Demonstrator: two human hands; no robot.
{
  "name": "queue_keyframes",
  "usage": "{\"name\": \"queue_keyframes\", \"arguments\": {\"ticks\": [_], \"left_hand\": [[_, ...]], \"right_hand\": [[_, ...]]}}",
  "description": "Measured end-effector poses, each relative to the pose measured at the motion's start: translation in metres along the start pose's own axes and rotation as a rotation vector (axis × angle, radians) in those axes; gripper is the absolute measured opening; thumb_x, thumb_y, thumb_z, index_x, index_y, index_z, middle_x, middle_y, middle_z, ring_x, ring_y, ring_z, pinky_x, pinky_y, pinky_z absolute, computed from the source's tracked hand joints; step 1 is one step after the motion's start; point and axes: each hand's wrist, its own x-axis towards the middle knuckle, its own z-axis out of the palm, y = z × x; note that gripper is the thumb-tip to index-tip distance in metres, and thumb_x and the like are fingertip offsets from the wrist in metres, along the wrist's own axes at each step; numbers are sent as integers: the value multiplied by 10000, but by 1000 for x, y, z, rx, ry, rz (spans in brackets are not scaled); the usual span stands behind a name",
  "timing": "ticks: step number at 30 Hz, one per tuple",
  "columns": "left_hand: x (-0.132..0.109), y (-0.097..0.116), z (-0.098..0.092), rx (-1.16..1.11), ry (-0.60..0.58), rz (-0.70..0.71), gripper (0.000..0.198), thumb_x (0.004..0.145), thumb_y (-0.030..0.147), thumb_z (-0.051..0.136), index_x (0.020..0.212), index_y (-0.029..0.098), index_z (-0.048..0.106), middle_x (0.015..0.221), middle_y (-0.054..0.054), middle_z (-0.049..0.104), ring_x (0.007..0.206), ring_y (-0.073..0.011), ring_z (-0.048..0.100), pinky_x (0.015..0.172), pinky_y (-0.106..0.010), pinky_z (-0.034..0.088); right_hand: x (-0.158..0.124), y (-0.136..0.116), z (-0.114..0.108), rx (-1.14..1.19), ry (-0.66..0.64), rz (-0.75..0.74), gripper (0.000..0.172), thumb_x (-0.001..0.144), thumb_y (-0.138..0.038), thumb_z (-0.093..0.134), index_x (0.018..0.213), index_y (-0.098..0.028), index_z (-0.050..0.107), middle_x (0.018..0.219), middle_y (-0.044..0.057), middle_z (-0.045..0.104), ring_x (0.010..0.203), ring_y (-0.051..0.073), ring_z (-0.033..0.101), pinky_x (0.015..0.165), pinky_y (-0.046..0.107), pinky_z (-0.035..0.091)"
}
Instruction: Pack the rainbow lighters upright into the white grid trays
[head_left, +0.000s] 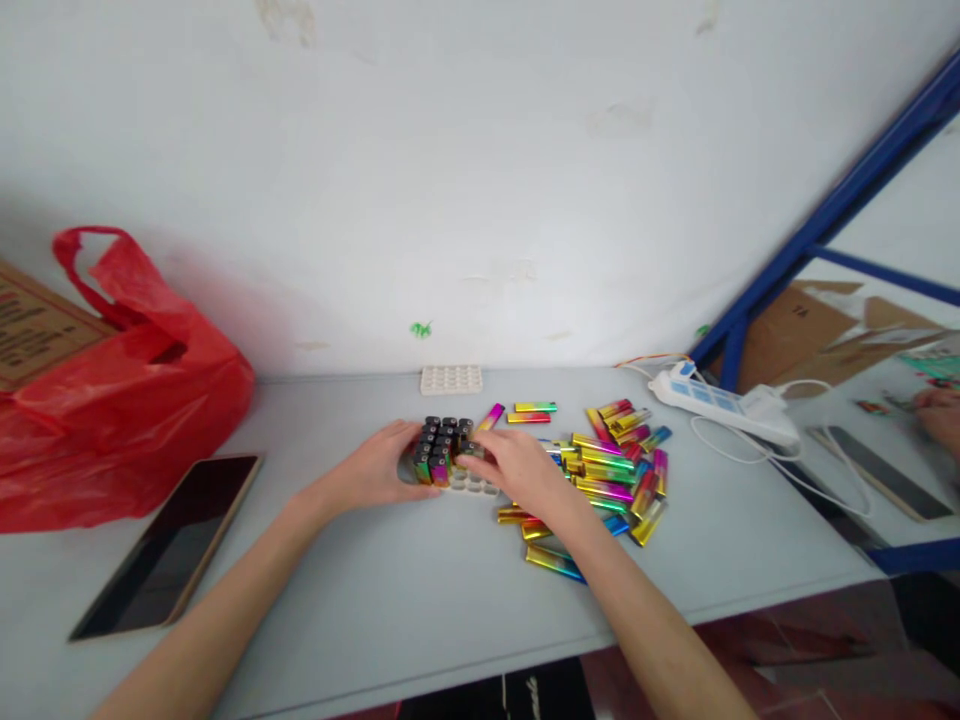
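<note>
Several upright lighters (pixel 442 440) with black tops and shiny coloured bodies stand in rows in a white tray with holes (pixel 474 484). Around the left side of this group curls my left hand (pixel 379 465), its thumb at the tray's front edge and its fingers by the back row. My right hand (pixel 521 465) pinches a lighter (pixel 471 449) at the right side of the rows; its lower part is hidden. A loose pile of lighters (pixel 607 470) in gold, green, pink and blue lies to the right, partly behind my right hand and forearm.
Against the wall lies a second white tray (pixel 451 379). On the left are a red plastic bag (pixel 172 390) and a phone (pixel 169 545). A power strip (pixel 720 405) with cables sits at the right, by a blue frame (pixel 772 215). Another person's hand (pixel 939 415) shows beyond it.
</note>
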Motion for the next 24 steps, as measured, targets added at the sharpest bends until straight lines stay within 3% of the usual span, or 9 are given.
{"name": "queue_keyframes", "arguments": {"ticks": [5, 11, 16, 21, 24], "left_hand": [[1, -3, 1, 13, 6, 19, 540, 706, 604, 865, 1078, 248, 700, 1043, -95, 767, 946, -319, 715, 844, -435, 608], [3, -8, 0, 32, -10, -2, 566, 693, 659, 848, 1057, 253, 695, 1071, -118, 775, 992, -349, 730, 863, -447, 611], [5, -4, -3, 32, -31, -11, 600, 711, 658, 837, 1123, 242, 704, 1119, -119, 782, 1021, -361, 735, 926, -482, 614], [5, -7, -1, 52, 22, 19, 570, 665, 673, 860, 1039, 270, 707, 987, -66, 782, 897, -318, 727, 805, -418, 618], [5, -7, 0, 46, 14, 16, 564, 678, 677, 853, 1028, 258, 709, 986, -71, 780, 895, -323, 723, 811, -434, 614]], "right_hand": [[2, -1, 9, -40, -42, 7, 375, 1043, -451, 727, 779, -185, 717, 779, 63, 702, 701, 192, 634, 644, 306, 356], [0, 1, -7, 94, 104, -81, 428, 1123, -445, 588, 787, -192, 667, 816, 36, 679, 809, 181, 622, 770, 299, 426], [1, 9, -18, 152, 187, -28, 468, 1146, -458, 531, 775, -202, 657, 786, 23, 660, 797, 175, 607, 815, 296, 440], [0, 15, -20, 171, 245, 51, 583, 1156, -524, 461, 709, -211, 666, 725, 32, 676, 711, 172, 600, 782, 298, 442], [-3, 19, -26, 207, 349, 157, 626, 1114, -624, 491, 689, -217, 703, 705, 52, 717, 703, 190, 637, 758, 301, 452]]}}
